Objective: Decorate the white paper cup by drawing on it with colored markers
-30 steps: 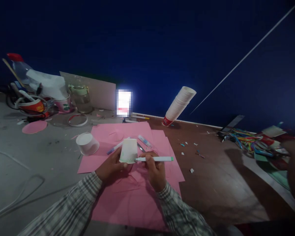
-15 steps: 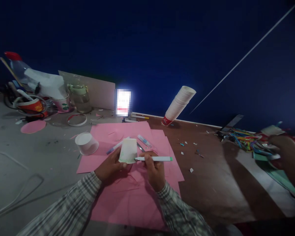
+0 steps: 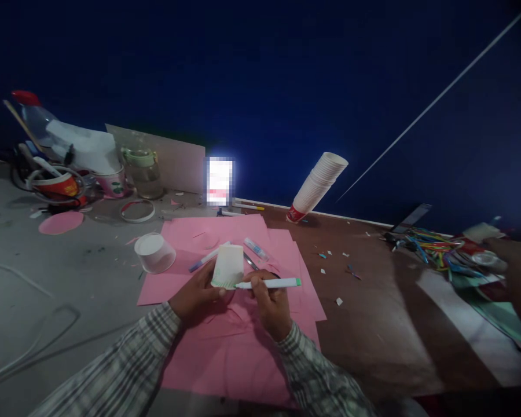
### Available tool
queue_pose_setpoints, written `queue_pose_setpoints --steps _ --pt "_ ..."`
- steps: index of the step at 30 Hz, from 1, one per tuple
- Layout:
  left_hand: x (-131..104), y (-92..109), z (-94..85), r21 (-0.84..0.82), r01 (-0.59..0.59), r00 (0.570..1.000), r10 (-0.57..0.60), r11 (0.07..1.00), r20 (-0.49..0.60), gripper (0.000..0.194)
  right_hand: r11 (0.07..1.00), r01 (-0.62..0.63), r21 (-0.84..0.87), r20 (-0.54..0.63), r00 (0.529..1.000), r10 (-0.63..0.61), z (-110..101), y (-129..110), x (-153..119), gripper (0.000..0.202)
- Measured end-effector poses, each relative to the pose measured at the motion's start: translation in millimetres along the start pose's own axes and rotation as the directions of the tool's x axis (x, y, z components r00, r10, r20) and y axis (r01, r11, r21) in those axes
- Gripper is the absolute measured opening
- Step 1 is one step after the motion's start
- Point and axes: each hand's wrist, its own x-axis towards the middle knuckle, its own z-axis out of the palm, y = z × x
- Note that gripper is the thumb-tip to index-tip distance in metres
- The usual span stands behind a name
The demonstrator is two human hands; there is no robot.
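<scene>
A white paper cup with green marks along its lower edge is held in my left hand, fingers around its left side and the thumb at the bottom. My right hand grips a white marker with a green end; its tip touches the marked edge of the cup. Beneath both hands lie pink paper sheets. Just behind the cup are a purple-tipped marker, a clear-and-blue pen-like item and part of a dark metal tool, its rest hidden by my right hand.
To the left are an upturned white cup, a tape ring, a glass jar and a red cup of tools. A tall cup stack leans at the back. Another person's hand is over coloured strips at right.
The marker tip in my right hand has moved slightly left along the cup's edge, where more green shows. The other person's hand has shifted a little at the far right.
</scene>
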Motion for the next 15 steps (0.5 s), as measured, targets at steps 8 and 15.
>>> queue_pose_setpoints --steps 8,15 --pt "-0.7 1.4 0.9 0.007 0.01 1.0 -0.01 1.0 -0.005 0.08 0.992 -0.093 0.09 0.006 0.996 0.092 0.4 -0.5 0.7 0.049" --pt "1.8 -2.7 -2.3 0.006 -0.02 0.999 0.02 1.0 0.024 0.082 0.984 -0.121 0.133 -0.026 0.992 0.126 0.6 -2.3 1.4 0.05"
